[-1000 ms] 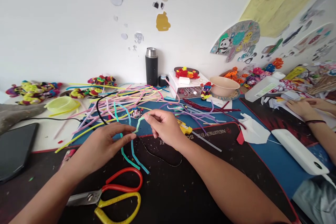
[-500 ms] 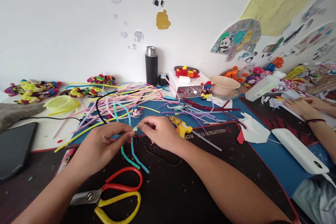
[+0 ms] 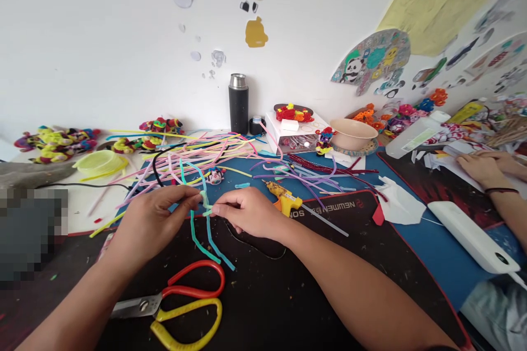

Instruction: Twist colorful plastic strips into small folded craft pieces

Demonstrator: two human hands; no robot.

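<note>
Between my two hands is a small pale green pipe cleaner piece [image 3: 207,205]. The fingertips of my left hand [image 3: 158,219] pinch its left end, and my right hand [image 3: 249,213] pinches its right end. Two long turquoise pipe cleaners [image 3: 212,244] lie beneath it, one on each side, and run from the blue surface down onto the black mat. Scissors [image 3: 181,304] with one red and one yellow handle rest below my hands. A yellow glue gun [image 3: 286,198] lies to the right of my right hand.
Many pink, yellow and purple pipe cleaners [image 3: 193,151] spread behind my hands. A black thermos [image 3: 239,107] stands by the wall. At the right are a beige bowl [image 3: 354,134], a white device [image 3: 469,236] and another person's hands [image 3: 480,170] over papers.
My hands have moved slightly apart, and more of the pale green piece shows between them. A short turquoise piece has come into sight behind my right hand.
</note>
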